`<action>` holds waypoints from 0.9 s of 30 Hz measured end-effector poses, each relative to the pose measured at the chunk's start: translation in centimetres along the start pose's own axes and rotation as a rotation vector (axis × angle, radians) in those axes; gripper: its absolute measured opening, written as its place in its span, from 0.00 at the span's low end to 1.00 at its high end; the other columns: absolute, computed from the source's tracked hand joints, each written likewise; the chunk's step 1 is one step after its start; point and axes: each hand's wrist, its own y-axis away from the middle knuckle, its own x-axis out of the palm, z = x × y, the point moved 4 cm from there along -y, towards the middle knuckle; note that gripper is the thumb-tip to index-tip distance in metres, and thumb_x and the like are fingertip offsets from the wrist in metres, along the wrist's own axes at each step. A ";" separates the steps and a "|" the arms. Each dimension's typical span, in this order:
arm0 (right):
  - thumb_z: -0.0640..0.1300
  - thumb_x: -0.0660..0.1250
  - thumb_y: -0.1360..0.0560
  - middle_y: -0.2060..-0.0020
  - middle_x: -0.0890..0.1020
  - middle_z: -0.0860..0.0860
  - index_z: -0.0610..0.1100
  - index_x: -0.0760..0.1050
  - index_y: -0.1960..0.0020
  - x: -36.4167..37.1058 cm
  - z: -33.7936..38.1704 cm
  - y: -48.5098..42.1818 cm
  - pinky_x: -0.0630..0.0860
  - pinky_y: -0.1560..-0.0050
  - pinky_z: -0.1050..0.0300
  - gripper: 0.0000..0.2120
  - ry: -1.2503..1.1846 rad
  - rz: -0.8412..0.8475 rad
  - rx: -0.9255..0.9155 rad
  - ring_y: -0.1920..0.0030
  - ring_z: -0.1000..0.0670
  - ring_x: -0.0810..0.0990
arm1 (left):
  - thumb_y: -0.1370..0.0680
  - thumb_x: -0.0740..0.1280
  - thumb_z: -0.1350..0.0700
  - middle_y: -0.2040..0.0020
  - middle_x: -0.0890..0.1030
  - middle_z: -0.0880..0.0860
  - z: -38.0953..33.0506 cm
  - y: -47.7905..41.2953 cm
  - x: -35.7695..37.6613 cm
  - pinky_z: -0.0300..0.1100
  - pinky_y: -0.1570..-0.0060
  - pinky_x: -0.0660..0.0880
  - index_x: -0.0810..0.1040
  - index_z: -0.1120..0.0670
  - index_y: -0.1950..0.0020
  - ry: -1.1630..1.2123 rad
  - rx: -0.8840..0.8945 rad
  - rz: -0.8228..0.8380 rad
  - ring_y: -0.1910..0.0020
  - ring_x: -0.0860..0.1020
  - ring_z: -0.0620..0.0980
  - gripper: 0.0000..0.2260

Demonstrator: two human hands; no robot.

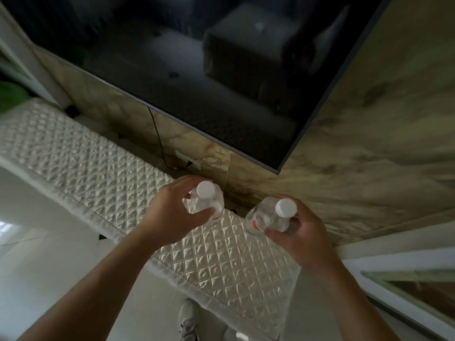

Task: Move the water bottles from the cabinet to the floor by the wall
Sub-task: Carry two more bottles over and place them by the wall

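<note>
Left water bottle [205,201], white cap: upright, grasped by left hand [170,215]. Right water bottle [263,216]: tilted, grasped by right hand [305,232]. Both over quilted cabinet cover [98,153], near marble wall [369,143]. Risk: tilted bottle slipping from fingertip hold; knocking television [197,70].

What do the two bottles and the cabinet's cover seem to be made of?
Left bottle and right bottle: clear, glossy plastic, since the walls are see-through; white caps look like matte opaque plastic. Cover: probably satin-like quilted fabric, judging by its cream sheen and stitched diamond pattern.
</note>
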 end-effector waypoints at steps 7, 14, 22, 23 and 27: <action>0.44 0.80 0.35 0.50 0.79 0.67 0.65 0.71 0.43 -3.5 8.2 3.3 0.72 0.54 0.76 0.29 -0.043 0.016 -0.190 0.48 0.69 0.77 | 0.34 0.80 0.51 0.50 0.80 0.34 -7.2 3.5 -5.4 0.41 0.51 0.78 0.76 0.37 0.43 0.025 0.032 -0.185 0.49 0.80 0.38 0.23; 0.51 0.79 0.36 0.47 0.79 0.69 0.65 0.72 0.42 -4.7 12.6 7.8 0.75 0.52 0.69 0.28 -0.082 0.074 -0.294 0.46 0.65 0.78 | 0.34 0.78 0.51 0.51 0.81 0.35 -11.6 8.0 -7.6 0.32 0.52 0.77 0.74 0.35 0.45 0.113 -0.064 -0.281 0.49 0.80 0.35 0.23; 0.47 0.79 0.36 0.51 0.79 0.67 0.66 0.70 0.46 -3.5 15.0 11.3 0.75 0.56 0.73 0.27 -0.074 0.181 -0.358 0.48 0.68 0.77 | 0.34 0.79 0.53 0.48 0.83 0.39 -14.0 13.3 -8.9 0.46 0.48 0.81 0.79 0.40 0.43 0.216 -0.115 -0.339 0.46 0.82 0.44 0.22; 0.47 0.79 0.36 0.51 0.79 0.68 0.66 0.70 0.46 -3.1 15.3 11.5 0.74 0.56 0.75 0.27 -0.070 0.202 -0.365 0.48 0.69 0.77 | 0.34 0.79 0.53 0.48 0.83 0.40 -14.0 13.9 -9.2 0.47 0.48 0.81 0.79 0.41 0.43 0.215 -0.122 -0.346 0.46 0.82 0.44 0.22; 0.49 0.78 0.35 0.52 0.77 0.76 0.67 0.69 0.46 -1.7 16.6 12.3 0.73 0.58 0.76 0.25 -0.067 0.291 -0.377 0.49 0.70 0.76 | 0.36 0.77 0.48 0.48 0.83 0.42 -13.6 16.2 -10.1 0.51 0.47 0.81 0.80 0.42 0.43 0.230 -0.149 -0.374 0.46 0.82 0.46 0.22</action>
